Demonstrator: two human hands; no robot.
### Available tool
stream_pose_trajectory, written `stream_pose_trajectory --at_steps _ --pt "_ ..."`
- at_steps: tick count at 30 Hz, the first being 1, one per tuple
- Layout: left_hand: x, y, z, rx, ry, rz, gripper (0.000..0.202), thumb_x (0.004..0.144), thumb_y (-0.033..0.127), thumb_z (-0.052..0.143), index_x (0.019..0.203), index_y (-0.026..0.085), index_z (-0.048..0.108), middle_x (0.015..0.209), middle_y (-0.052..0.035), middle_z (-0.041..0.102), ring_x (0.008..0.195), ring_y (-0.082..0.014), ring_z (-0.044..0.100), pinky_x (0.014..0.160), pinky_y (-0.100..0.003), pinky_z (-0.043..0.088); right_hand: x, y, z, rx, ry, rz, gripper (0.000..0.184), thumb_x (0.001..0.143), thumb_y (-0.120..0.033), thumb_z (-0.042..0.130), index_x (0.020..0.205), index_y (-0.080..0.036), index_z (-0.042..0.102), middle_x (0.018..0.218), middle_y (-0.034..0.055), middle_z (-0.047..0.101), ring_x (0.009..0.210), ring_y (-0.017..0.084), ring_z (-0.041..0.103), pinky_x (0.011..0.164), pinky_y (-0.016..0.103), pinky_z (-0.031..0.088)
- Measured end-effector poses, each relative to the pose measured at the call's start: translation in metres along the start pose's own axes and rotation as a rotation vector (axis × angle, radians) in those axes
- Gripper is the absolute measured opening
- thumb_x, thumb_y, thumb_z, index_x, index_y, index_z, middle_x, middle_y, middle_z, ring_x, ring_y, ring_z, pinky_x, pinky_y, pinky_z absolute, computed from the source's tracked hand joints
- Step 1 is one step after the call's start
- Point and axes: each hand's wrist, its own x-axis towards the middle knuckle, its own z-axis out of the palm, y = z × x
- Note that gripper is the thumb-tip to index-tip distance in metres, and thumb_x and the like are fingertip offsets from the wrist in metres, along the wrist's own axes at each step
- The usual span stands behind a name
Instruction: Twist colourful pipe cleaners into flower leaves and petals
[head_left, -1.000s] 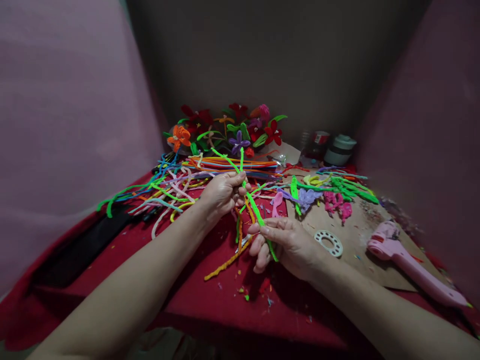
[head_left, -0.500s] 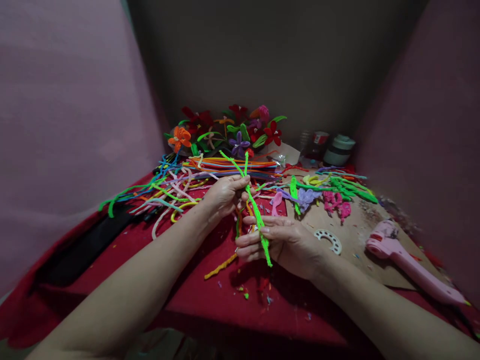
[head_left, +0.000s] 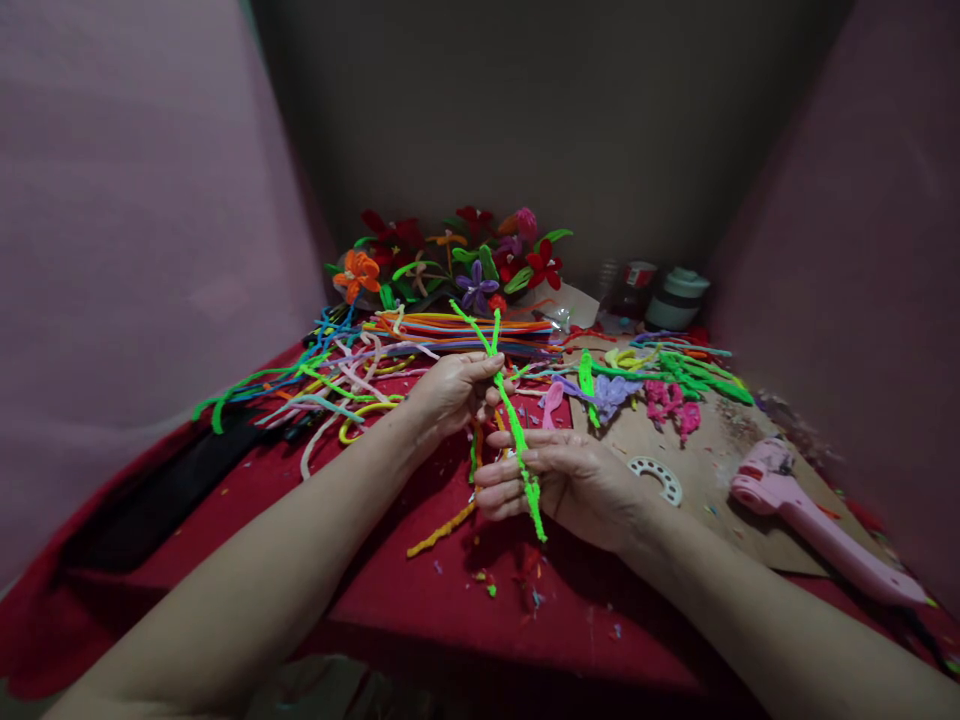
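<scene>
A red cloth (head_left: 405, 600) covers the table, its front edge hanging down. A brown board (head_left: 716, 550) lies on the right part of it, and a dark, flat object (head_left: 150, 505) lies on the left. At the back stands a bunch of fuzzy flowers (head_left: 487, 262) in red, orange, purple and pink with green leaves. In front of it lies a bundle of straight pipe cleaners (head_left: 442, 335); loose, bent pipe cleaners (head_left: 367, 375) tangle to its left.

A pink glue gun (head_left: 832, 548) rests on the board's right side. The left hand (head_left: 454, 390) is closed, thumb and fingers pinching a green pipe cleaner just below its forked top. The right hand (head_left: 570, 480) has its fingers stretched out behind the lower part; whether its thumb presses on it I cannot tell. That green pipe cleaner (head_left: 514, 425) is twisted and slants above the middle of the table between the hands, its lower end past the right hand's fingers.

A lidded jar (head_left: 677, 300) stands at the back right. A purple flower (head_left: 615, 400) lies on the board. An orange stem (head_left: 442, 530) lies below the hands, partly hidden. A white ring with holes (head_left: 670, 477) sits beside the right wrist. Small scraps (head_left: 491, 590) dot the cloth near the front.
</scene>
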Motion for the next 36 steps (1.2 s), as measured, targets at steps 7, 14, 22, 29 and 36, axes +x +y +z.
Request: stream_pose_trajectory --at_steps 7,14,22,29,36 --pt "0.000 0.000 0.000 0.003 0.028 0.017 0.012 0.077 0.020 0.058 0.069 0.013 0.053 0.060 -0.0021 0.060 0.035 -0.0053 0.045 0.029 -0.015 0.036 -0.001 -0.001 0.003 -0.001 -0.011 -0.004 0.027 0.074 -0.008 0.048 0.101 -0.011 0.048 0.082 0.0137 0.069 0.073 0.022 0.068 0.078 0.046 0.049" --pt "-0.002 -0.001 0.001 0.033 -0.001 -0.004 0.010 0.079 0.019 0.054 0.070 0.014 0.052 0.049 0.0005 0.055 0.031 -0.0062 0.044 0.028 -0.014 0.033 -0.003 -0.003 0.006 -0.018 -0.080 0.041 0.034 0.080 -0.011 0.047 0.113 -0.013 0.042 0.089 0.0135 0.067 0.075 0.023 0.068 0.074 0.043 0.051" --pt "-0.002 -0.004 0.002 0.056 -0.060 -0.005 0.016 0.075 0.027 0.061 0.069 0.014 0.054 0.045 0.0024 0.050 0.034 -0.0075 0.045 0.032 -0.015 0.031 0.001 -0.006 0.005 -0.010 0.028 -0.026 0.027 0.080 -0.020 0.048 0.105 -0.009 0.052 0.091 0.0165 0.067 0.078 0.022 0.067 0.081 0.045 0.049" --pt "-0.010 -0.012 0.021 0.070 0.010 0.028 0.023 0.065 0.024 0.072 0.059 0.011 0.053 0.047 0.0043 0.045 0.037 -0.0022 0.035 0.036 -0.015 0.023 0.007 -0.009 0.000 -0.037 0.302 -0.191 0.012 0.080 -0.019 0.052 0.083 -0.009 0.059 0.072 0.0105 0.068 0.060 0.017 0.065 0.061 0.031 0.055" --pt "-0.015 -0.017 0.027 0.095 -0.010 -0.002 0.023 0.065 0.027 0.071 0.060 0.012 0.055 0.043 0.0043 0.045 0.036 -0.0028 0.035 0.037 -0.017 0.024 0.006 -0.011 -0.003 -0.008 0.326 -0.105 0.009 0.077 -0.014 0.055 0.076 -0.008 0.061 0.061 0.0078 0.065 0.045 0.011 0.058 0.044 0.021 0.050"
